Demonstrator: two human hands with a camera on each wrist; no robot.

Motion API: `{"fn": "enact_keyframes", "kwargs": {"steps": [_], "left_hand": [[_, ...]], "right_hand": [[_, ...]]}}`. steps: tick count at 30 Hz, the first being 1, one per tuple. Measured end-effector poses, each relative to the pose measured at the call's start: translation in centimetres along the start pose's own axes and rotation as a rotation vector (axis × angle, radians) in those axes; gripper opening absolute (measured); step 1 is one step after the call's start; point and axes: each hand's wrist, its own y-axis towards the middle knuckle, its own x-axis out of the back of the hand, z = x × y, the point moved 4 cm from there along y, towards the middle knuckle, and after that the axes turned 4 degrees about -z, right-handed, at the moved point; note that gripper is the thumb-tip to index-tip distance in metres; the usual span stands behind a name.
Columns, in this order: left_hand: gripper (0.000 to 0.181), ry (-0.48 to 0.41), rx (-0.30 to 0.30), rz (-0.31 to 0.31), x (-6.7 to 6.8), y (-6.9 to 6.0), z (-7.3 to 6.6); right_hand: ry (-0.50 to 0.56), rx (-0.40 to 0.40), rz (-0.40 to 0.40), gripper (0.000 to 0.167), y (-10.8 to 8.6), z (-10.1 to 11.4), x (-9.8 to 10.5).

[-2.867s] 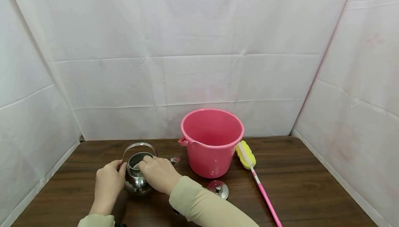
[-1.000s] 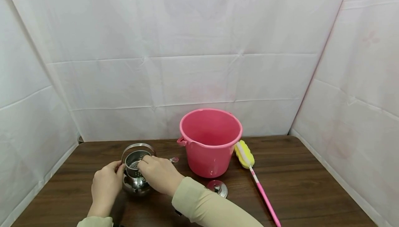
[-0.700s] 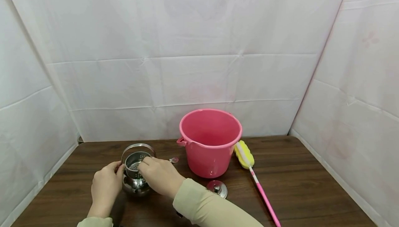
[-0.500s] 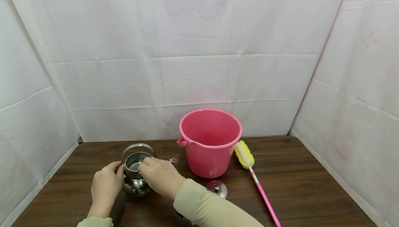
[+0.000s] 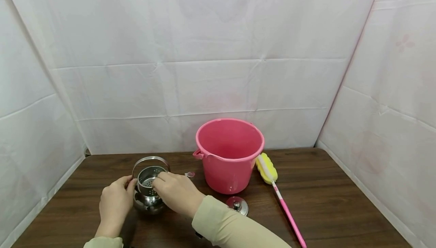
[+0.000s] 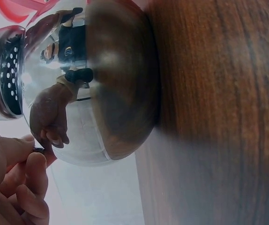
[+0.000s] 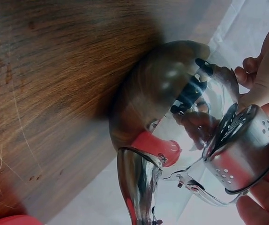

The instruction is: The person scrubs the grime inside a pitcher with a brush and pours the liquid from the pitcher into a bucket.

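A shiny steel teapot with an upright arched handle stands on the table's left part. My left hand pinches the handle's base at the pot's side; thumb and finger meet there in the left wrist view. With fingers curled over its rim, my right hand holds a perforated strainer cup. In the right wrist view the strainer is tilted above the mouth of the pot, beside the spout. The fingertips inside the cup are partly hidden.
A pink bucket stands right of the pot, with a round lid in front of it. A yellow sponge brush with a pink handle lies to its right. A small pinkish item lies between pot and bucket.
Since the earliest frame the strainer has risen from the pot's mouth, showing more of its holes. Over the last second it has barely moved; my right forearm has shifted slightly right.
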Motion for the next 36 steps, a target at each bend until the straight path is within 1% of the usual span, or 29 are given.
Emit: {"fn": "enact_keyframes", "kwargs": {"steps": [6,13,16,21,30,36], "left_hand": [[0.024,0.001,-0.001,0.006,-0.06,-0.01,0.08],[0.025,0.001,0.002,0.021,-0.15,0.03,0.21],[0.025,0.0,0.003,0.027,-0.19,0.08,0.23],[0.025,-0.001,0.001,0.018,-0.11,0.04,0.18],[0.024,-0.005,0.001,0.003,-0.06,0.0,0.17],[0.024,-0.007,0.006,0.007,-0.05,-0.01,0.18]], "right_hand": [[0.012,0.004,-0.013,0.007,-0.23,0.02,0.11],[0.0,0.018,-0.008,0.007,-0.4,0.07,0.2],[0.018,0.017,-0.005,0.007,-0.46,0.02,0.3],[0.055,0.006,-0.014,0.007,-0.6,-0.06,0.51],[0.037,-0.003,-0.021,0.009,-0.71,0.12,0.72],[0.062,-0.007,-0.036,0.007,-1.0,0.07,0.97]]}}
